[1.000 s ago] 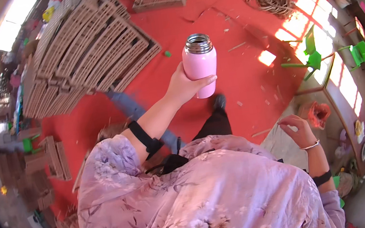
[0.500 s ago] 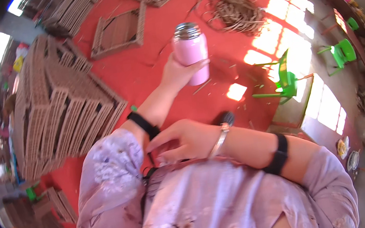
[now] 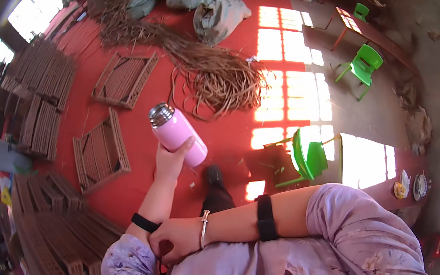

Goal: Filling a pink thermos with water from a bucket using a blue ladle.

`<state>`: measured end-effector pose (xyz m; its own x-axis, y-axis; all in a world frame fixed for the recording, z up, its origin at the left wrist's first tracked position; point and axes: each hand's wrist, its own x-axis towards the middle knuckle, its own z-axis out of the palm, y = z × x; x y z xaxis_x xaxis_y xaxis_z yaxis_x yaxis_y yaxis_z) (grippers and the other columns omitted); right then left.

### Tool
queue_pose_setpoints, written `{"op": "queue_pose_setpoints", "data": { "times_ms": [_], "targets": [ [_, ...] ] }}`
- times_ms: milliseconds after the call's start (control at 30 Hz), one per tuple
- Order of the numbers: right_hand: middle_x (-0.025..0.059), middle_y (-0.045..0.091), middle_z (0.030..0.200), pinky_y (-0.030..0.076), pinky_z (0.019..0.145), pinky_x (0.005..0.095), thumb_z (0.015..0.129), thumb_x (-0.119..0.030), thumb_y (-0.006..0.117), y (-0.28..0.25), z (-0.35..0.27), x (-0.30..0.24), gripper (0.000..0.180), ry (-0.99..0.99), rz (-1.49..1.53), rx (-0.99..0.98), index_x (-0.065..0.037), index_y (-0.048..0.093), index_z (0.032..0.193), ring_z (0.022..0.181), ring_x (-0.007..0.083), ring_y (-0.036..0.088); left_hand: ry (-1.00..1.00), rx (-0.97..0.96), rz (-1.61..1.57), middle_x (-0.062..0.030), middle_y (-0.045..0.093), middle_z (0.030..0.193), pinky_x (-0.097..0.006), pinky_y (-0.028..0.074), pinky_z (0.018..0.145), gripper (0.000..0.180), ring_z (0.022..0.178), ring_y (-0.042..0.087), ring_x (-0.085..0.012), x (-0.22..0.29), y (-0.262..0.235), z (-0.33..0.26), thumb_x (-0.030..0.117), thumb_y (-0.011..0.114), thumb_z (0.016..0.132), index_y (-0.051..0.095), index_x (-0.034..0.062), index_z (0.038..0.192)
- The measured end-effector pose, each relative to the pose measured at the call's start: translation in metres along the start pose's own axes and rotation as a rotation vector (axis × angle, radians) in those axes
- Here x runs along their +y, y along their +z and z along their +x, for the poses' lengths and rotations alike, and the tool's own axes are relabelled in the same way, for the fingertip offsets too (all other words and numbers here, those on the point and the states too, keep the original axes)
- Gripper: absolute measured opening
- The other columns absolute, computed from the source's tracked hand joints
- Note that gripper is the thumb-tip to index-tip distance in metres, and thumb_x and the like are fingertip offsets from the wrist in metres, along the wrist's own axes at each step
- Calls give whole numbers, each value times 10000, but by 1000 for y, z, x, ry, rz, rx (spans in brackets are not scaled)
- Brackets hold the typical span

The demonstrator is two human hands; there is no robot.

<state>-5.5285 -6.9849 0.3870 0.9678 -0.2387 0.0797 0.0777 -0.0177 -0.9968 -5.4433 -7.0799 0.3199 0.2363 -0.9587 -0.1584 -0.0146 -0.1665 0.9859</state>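
My left hand (image 3: 168,164) is wrapped round the lower part of a pink vacuum bottle (image 3: 177,133), held out ahead above the red floor. The bottle leans to the left, and its silver metal neck shows at the top with no lid seen on it. My right hand (image 3: 181,238) lies across my front beside the left forearm, close to a black band (image 3: 145,222). Its fingers are curled inward. A thin dark cord hangs just below them, but what they hold, if anything, is hidden. A bracelet (image 3: 205,229) circles the right wrist.
Brown slatted frames (image 3: 101,154) lie on the red floor, with stacks of them (image 3: 62,255) at the left. Long brown strips (image 3: 218,81) are heaped ahead, near pale sacks (image 3: 220,16). A green chair (image 3: 308,156) stands at right, another (image 3: 365,64) beyond, by a long table (image 3: 387,49).
My view has swung toward the right and the far side. The bottle, still in my left hand, now appears lower and further left, tilted more. My right hand's fingers have curled in.
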Motion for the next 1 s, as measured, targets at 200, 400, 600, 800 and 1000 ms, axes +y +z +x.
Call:
{"op": "queue_pose_setpoints", "data": {
  "times_ms": [200,400,600,800,1000],
  "targets": [
    [122,694,750,528,674,356,775,-293,715,-160,52,-16,271,230,-213,157,-34,727,853,699,257,664,22,-167,-47,-96,609,1164,-340,474,921,685,1063,595,-187,39,52,175,266,851,697,511,23,1239],
    [79,691,733,496,593,325,845,-182,662,-282,47,-24,143,198,73,286,-71,727,908,618,164,636,123,-258,52,-81,605,1136,-334,476,905,655,1029,591,-175,79,142,318,255,850,697,526,22,1217],
    [40,701,806,497,676,289,899,-217,628,-410,4,2,165,96,22,301,-107,741,946,738,132,636,104,-468,-61,-74,598,1142,-319,484,884,637,1009,593,-170,81,265,401,220,841,710,513,22,1220],
    [112,697,813,518,690,347,827,-185,643,-568,-90,-10,153,-131,-403,416,-75,724,897,739,251,669,91,-522,57,-89,601,1164,-341,476,921,661,1052,592,-188,86,391,478,214,828,722,487,22,1254],
    [113,667,741,502,636,388,835,-217,620,-706,-186,-57,179,-353,-428,767,-55,692,809,681,298,641,100,-557,265,-120,623,1144,-354,507,886,693,1027,621,-213,94,506,557,227,853,684,495,16,1239]
  ]
}}
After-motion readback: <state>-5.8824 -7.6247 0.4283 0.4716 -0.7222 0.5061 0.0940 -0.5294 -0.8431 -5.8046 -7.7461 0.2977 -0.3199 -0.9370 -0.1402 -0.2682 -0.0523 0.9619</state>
